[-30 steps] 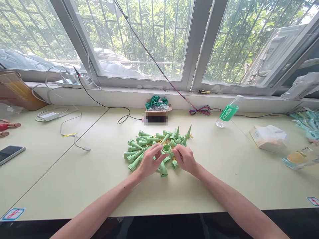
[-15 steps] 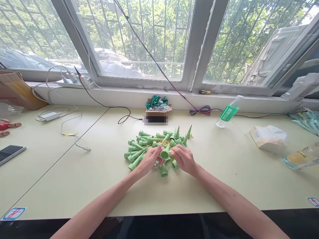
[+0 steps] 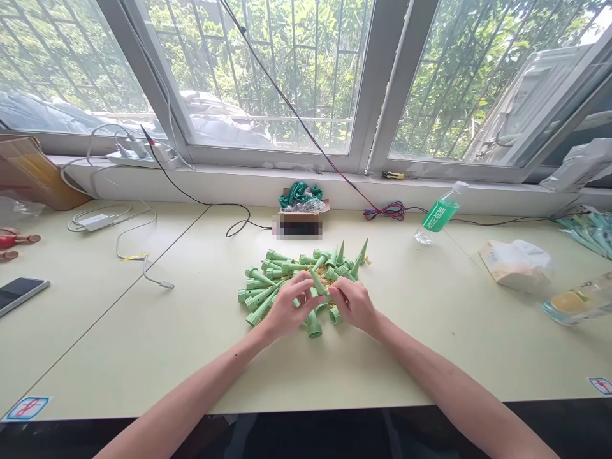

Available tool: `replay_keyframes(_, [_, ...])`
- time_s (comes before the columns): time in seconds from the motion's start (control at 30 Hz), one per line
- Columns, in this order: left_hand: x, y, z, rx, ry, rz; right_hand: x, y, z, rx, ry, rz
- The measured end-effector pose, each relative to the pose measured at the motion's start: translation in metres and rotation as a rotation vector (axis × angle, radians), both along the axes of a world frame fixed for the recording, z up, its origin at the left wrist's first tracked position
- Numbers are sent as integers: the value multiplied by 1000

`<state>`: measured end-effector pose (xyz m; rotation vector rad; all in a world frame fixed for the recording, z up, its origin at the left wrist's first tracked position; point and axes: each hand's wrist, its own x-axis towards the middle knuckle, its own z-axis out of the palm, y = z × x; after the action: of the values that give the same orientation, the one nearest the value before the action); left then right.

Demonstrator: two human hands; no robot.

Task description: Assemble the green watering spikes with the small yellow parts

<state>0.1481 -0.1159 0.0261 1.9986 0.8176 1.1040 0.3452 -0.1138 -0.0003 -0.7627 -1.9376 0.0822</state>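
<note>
A: What is held?
B: One green cone [image 3: 318, 282], tip upward, at the left hand's [image 3: 289, 299] fingers; right hand [image 3: 354, 303] at its lower end, contact partly hidden.
A: Surroundings?
B: Similar cones [image 3: 261, 298] heaped on the table [image 3: 363, 373]; green-labelled bottle [image 3: 437, 215] behind, rightward.

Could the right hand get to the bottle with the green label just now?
Probably yes: nothing appears to stand between the right hand and the bottle. But that hand is busy at the green cone, so it would likely have to leave off there first.
</note>
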Motion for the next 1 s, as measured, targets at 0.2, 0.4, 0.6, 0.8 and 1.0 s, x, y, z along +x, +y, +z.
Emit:
replay_keyframes(0.2, [4, 0, -6, 70, 15, 86, -2, 1, -2, 21, 14, -22])
replay_keyframes(0.4, [5, -1, 3, -211, -99, 95, -4, -1, 0, 58, 87, -100])
replay_keyframes(0.6, [1, 0, 11, -509, -28, -91, -3, -2, 3, 83, 62, -34])
replay_keyframes(0.8, [-1, 1, 14, -625, -43, -166, -1, -1, 2, 28, 44, -17])
replay_keyframes(1.0, [-1, 2, 8, -598, -70, -173, 0, -1, 4, 12, 57, 12])
